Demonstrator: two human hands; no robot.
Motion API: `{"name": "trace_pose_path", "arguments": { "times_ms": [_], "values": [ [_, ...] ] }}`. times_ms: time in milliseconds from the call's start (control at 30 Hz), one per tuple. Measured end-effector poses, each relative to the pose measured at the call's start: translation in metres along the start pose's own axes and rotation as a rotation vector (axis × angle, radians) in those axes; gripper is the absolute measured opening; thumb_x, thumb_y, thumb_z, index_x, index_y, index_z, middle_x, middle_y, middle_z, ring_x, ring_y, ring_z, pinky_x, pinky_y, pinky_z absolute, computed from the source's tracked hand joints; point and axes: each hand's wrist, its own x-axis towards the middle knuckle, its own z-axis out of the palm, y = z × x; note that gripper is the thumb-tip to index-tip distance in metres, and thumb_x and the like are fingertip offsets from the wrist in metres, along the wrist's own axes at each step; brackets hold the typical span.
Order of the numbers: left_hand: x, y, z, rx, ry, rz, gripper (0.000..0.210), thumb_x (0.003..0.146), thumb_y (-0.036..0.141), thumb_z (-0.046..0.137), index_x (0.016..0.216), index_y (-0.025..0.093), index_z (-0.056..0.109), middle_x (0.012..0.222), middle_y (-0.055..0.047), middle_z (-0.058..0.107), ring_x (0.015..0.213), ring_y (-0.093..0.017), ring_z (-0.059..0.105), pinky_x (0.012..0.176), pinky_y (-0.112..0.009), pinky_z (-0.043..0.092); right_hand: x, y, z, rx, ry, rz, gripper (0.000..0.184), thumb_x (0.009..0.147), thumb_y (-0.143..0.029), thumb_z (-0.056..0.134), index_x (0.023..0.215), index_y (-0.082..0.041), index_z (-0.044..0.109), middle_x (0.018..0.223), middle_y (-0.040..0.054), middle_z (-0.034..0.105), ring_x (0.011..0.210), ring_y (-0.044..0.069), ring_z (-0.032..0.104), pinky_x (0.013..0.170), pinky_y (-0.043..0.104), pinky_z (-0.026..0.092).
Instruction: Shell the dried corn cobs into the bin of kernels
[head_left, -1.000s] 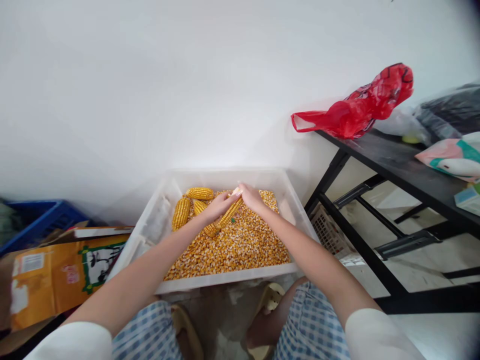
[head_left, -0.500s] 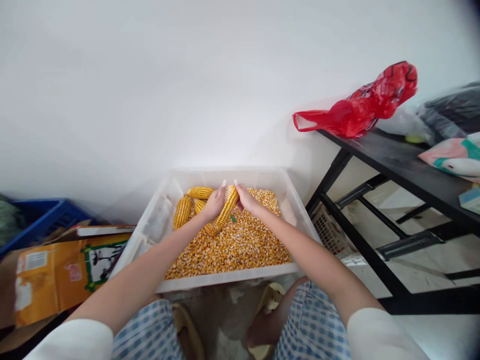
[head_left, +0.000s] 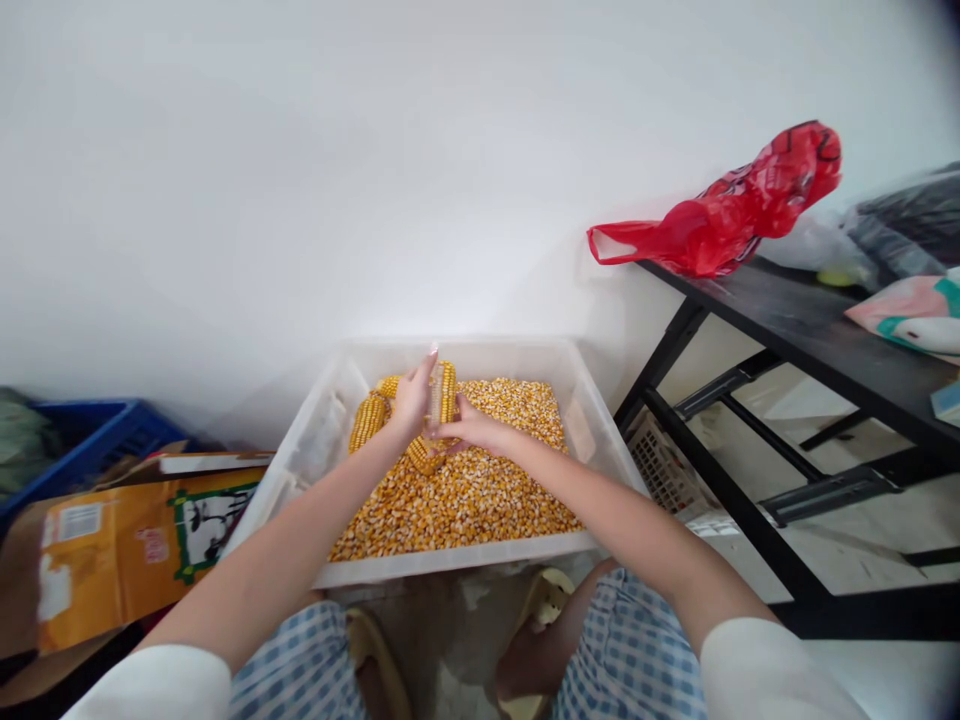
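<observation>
An ear of corn (head_left: 448,388) stands nearly upright between my hands, with a pale strip along it where kernels are gone. My left hand (head_left: 412,398) is closed around its left side, thumb up near the top. Lower on the right side, the fingers of my right hand (head_left: 474,430) grip the same ear. Below lie loose corn kernels (head_left: 480,500), spread through a translucent plastic bin (head_left: 465,558). Other whole ears (head_left: 367,420) rest at the bin's left, and one more ear (head_left: 424,457) lies just under my hands.
A black table (head_left: 795,310) on the right carries a red plastic bag (head_left: 720,225) and other bags. Beneath it sits a beige basket (head_left: 664,465). At left are an orange cardboard box (head_left: 127,545) and a blue crate (head_left: 112,440). A white wall (head_left: 375,180) rises behind the bin.
The held ear has turned from slanted to nearly upright and shifted slightly left, showing its bare strip. My right hand has moved down from the ear's top to its lower part.
</observation>
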Motion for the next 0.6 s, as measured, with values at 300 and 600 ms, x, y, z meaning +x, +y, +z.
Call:
{"name": "trace_pose_path", "arguments": {
  "times_ms": [300,600],
  "values": [
    [-0.003,0.012,0.004,0.160,0.074,0.089,0.047,0.079,0.058,0.032,0.069,0.017,0.055,0.060,-0.001,0.052,0.065,-0.017,0.051,0.062,-0.027,0.039,0.010,0.010,-0.004,-0.055,0.207,-0.135,0.052,0.060,-0.024,0.067,0.104,-0.023,0.038,0.097,0.0025,0.052,0.081,0.018,0.058,0.049,0.027,0.054],
    [0.003,0.016,-0.007,0.172,-0.170,0.292,0.045,0.081,0.050,0.040,0.108,0.016,0.055,0.096,-0.004,0.060,0.089,-0.016,0.054,0.078,-0.024,0.041,0.010,0.009,-0.015,-0.324,0.266,-0.218,0.045,0.062,-0.028,0.064,0.101,-0.021,0.044,0.087,0.0009,0.053,0.078,0.018,0.055,0.061,0.032,0.052]
  ]
}}
